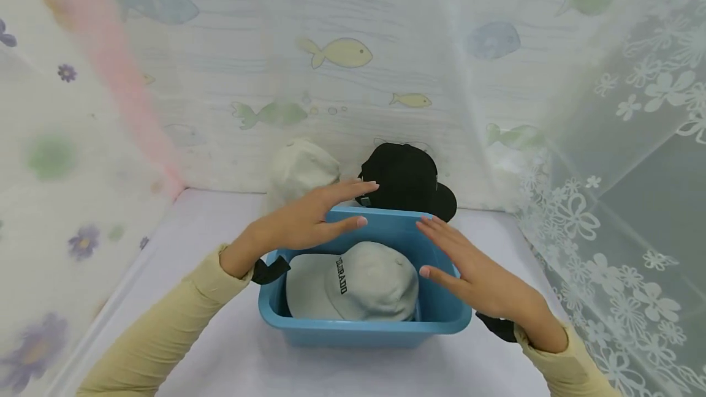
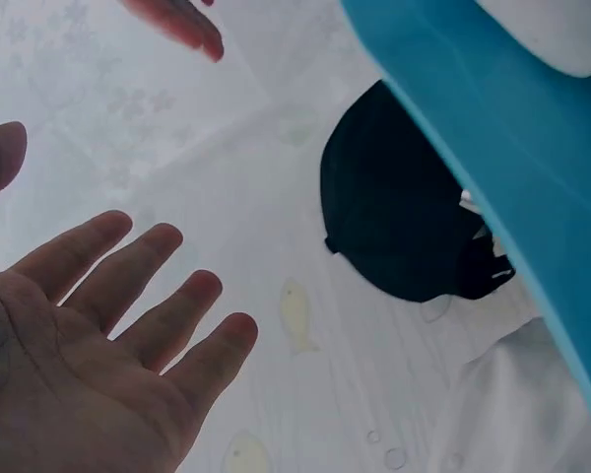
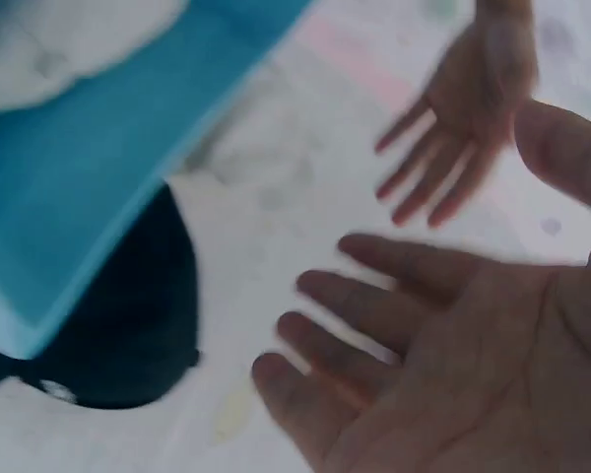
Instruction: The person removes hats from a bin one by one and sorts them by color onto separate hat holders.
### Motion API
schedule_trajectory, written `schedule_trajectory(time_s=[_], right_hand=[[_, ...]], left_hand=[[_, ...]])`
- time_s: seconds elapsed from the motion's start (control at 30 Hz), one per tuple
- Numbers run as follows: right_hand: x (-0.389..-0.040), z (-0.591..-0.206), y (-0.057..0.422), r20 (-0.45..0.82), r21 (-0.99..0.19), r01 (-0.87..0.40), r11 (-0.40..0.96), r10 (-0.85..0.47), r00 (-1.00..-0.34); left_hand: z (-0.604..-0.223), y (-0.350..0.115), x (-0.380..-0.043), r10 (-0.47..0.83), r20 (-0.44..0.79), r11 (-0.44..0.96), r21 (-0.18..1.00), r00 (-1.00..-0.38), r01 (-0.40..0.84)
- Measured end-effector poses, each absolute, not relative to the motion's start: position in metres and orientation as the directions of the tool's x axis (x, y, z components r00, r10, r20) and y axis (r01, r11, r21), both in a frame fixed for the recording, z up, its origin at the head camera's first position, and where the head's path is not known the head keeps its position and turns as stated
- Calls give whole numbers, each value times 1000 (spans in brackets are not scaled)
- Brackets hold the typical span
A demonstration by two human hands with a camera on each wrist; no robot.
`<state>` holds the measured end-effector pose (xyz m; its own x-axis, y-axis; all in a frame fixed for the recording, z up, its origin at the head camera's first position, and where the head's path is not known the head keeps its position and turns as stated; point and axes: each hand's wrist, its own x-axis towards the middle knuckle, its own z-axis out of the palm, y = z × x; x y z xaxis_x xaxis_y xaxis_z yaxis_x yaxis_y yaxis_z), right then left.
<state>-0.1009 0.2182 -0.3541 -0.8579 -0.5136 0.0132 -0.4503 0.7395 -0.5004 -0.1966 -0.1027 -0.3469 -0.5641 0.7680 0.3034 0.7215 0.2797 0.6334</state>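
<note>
In the head view a light grey cap (image 1: 380,283) with dark lettering lies inside a blue plastic bin (image 1: 364,325), its brim to the left. My left hand (image 1: 309,216) hovers over the bin's left back part, fingers straight and holding nothing. Above the right side of the bin is my right hand (image 1: 477,274), its fingers also extended and bare. Both wrist views show the palms with fingers spread, apart from any cap. Behind the bin sits a black cap (image 1: 399,176), and to its left a white cap (image 1: 305,167), partly hidden by my left hand.
A white cloth covers the table (image 1: 220,348). Sheer curtain (image 1: 342,11) printed with fish hangs at the back, and flowered netting (image 1: 623,250) lines the right side. Black straps (image 1: 270,270) are on both wrists.
</note>
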Motion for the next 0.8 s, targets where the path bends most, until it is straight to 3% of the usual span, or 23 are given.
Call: schedule_trajectory(time_s=[0.17, 0.3, 0.43, 0.57, 0.8], right_hand=[[-79, -387, 231, -26, -460, -526, 715, -603, -797], [-68, -408, 237, -12, -432, -508, 745, -568, -823], [-65, -424, 242, 52, -400, -509, 762, -536, -843], [-64, -438, 245, 133, -316, -566, 761, -555, -821], [-68, -449, 250, 207, -245, -629, 738, -594, -777]], left_hand=[[-360, -89, -204, 790, 269, 285, 635, -551, 718], [-371, -75, -213, 817, 186, 320, 640, -545, 698], [-381, -60, -220, 843, 47, 394, 624, -536, 675], [-390, -50, -225, 861, -80, 451, 579, -503, 679], [-396, -33, -233, 889, -150, 436, 565, -432, 700]])
